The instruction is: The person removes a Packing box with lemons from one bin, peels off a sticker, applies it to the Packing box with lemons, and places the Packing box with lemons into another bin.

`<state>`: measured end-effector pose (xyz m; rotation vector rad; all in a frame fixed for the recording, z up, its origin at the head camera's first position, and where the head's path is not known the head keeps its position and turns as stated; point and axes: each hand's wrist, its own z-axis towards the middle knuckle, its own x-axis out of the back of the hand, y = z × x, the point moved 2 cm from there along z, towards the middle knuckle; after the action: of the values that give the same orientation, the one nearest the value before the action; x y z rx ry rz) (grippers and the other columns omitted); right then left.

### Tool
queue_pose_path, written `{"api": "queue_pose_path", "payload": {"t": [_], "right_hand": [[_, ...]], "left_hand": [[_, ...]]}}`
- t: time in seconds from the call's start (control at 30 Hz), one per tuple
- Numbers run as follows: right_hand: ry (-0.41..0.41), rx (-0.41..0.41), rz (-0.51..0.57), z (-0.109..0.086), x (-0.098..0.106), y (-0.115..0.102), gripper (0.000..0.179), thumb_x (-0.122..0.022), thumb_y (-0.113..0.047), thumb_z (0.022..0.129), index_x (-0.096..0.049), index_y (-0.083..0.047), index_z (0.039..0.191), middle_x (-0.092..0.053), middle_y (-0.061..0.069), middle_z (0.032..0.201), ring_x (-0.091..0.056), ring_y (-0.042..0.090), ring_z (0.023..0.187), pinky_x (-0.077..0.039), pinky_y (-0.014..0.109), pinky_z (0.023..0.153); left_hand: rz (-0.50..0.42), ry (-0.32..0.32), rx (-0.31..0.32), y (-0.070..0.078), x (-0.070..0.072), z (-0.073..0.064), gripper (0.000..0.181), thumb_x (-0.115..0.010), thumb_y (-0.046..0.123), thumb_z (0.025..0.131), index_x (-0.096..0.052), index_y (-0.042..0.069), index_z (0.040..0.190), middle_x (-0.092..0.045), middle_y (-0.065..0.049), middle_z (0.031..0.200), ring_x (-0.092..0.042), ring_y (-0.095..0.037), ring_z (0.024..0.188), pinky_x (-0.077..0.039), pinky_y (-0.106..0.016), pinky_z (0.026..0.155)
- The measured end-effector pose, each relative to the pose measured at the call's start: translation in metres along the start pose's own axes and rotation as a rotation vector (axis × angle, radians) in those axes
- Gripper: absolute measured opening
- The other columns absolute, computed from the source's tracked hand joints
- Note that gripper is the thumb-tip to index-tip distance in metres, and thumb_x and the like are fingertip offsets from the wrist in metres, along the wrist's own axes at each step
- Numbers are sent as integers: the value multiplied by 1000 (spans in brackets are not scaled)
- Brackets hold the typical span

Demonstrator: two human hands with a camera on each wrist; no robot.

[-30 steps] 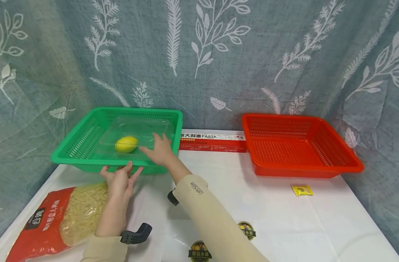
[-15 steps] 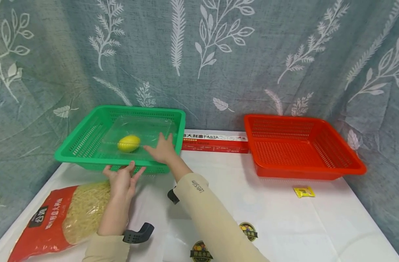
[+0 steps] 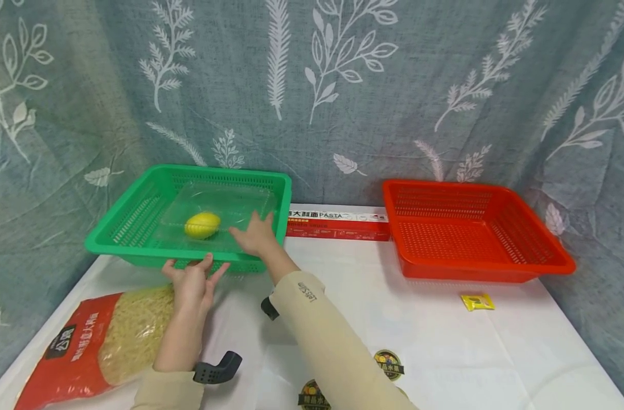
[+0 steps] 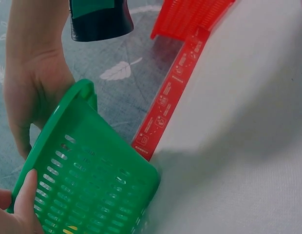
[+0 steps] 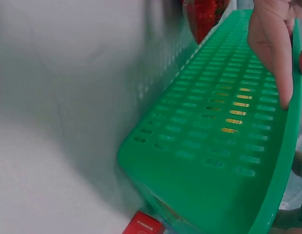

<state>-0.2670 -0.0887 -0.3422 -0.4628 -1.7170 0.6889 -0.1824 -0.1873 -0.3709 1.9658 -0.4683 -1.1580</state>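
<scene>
Green basket [image 3: 138, 228] rim steadied by both hands [image 3: 191, 285] [image 3: 255, 236], fingers [image 3: 235, 232] outstretched

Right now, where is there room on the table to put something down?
The widest bare patch is the white table in front of the red basket, near the small yellow packet. There is also room between the two baskets. By the green basket it is crowded: both hands and the noodle bag.
</scene>
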Motion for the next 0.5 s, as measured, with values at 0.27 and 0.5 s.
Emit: {"api": "queue_pose_path", "payload": {"t": [0.27, 0.5], "right_hand": [[10, -3, 43, 0, -2, 2, 67, -48, -45, 91, -29, -7, 143, -11, 19, 149, -21, 36, 133, -30, 45, 104], [20, 5, 149, 0, -1, 2, 56, -50, -42, 92, -41, -10, 137, -20, 18, 147, -21, 31, 134, -30, 45, 103]], "left_hand": [[12, -5, -1, 0, 0, -1, 64, -40, -3, 93, 6, 20, 132, -24, -7, 125, -44, -13, 106, -48, -30, 85], [24, -12, -3, -1, 3, 0, 68, -40, -2, 93, 9, 20, 134, -26, -4, 117, -44, -12, 106, -48, -30, 86]]}}
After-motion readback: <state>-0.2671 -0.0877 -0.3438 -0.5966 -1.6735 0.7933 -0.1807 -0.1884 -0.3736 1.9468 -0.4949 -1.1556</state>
